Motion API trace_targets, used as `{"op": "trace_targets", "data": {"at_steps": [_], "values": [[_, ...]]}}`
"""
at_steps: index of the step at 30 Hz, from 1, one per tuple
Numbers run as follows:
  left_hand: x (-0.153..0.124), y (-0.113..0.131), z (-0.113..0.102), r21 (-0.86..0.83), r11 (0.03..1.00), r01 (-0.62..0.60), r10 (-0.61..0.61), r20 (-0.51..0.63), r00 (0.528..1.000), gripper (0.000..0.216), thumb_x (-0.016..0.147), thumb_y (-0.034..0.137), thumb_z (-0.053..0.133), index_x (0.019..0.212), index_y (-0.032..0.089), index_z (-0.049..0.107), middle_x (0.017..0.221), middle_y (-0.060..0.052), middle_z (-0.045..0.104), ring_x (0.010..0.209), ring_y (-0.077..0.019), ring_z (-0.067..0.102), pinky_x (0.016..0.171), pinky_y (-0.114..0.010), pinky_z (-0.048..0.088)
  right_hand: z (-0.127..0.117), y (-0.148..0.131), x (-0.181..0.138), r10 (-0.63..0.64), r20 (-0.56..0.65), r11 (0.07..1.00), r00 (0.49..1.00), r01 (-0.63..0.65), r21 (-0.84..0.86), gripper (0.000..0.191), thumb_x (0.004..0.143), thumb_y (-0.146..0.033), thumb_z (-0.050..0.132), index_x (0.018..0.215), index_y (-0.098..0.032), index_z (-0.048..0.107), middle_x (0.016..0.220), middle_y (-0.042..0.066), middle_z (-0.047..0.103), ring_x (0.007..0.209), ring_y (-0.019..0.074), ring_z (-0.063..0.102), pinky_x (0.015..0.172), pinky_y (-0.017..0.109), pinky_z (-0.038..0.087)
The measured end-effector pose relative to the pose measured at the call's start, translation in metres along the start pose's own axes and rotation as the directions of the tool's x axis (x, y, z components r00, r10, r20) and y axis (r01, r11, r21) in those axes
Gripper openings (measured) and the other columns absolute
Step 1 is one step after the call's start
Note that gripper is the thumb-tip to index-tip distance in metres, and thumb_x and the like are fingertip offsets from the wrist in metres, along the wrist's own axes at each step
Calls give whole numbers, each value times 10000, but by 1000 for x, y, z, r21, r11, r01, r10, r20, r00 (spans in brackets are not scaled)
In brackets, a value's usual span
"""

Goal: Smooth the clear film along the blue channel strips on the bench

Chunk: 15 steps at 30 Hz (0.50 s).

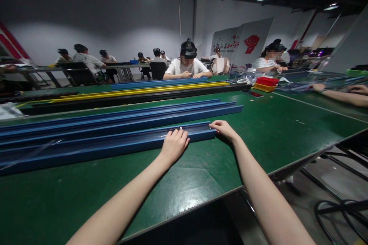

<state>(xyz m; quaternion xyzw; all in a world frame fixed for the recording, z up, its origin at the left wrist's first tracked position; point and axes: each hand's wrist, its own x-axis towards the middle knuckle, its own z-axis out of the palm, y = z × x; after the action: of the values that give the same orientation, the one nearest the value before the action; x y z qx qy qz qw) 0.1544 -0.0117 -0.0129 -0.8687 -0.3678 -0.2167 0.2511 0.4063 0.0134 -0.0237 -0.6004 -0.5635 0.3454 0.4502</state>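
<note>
A long blue channel strip (pixel 115 143) lies across the green table (pixel 258 130) in front of me, with a clear film over its top. My left hand (pixel 174 143) rests palm down on the strip near its right end, fingers together and laid flat along the top edge. At the strip's right end, my right hand (pixel 224 128) touches the end with its fingers curled round the corner. Two more blue strips (pixel 172 113) lie parallel just behind.
Farther back lie yellow, black and blue strips (pixel 138 91). Red and yellow trays (pixel 266 83) stand at the back right. A person (pixel 187 65) sits opposite and others work at further tables. Another person's forearm (pixel 342 95) rests at the right. The table edge drops off near right.
</note>
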Motion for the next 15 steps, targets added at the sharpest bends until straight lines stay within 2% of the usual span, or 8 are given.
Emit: {"op": "trace_targets", "data": {"at_steps": [15], "values": [[0, 0, 1, -8, 1000, -1, 1, -12, 1000, 182, 868, 279, 424, 885, 156, 557, 805, -65, 606, 777, -201, 536, 649, -320, 346, 0, -1, -1, 16, -5, 1000, 1000, -16, -16, 188, 571, -346, 562, 570, -158, 556, 454, -43, 449, 422, 63, 371, 416, 209, 258]]}}
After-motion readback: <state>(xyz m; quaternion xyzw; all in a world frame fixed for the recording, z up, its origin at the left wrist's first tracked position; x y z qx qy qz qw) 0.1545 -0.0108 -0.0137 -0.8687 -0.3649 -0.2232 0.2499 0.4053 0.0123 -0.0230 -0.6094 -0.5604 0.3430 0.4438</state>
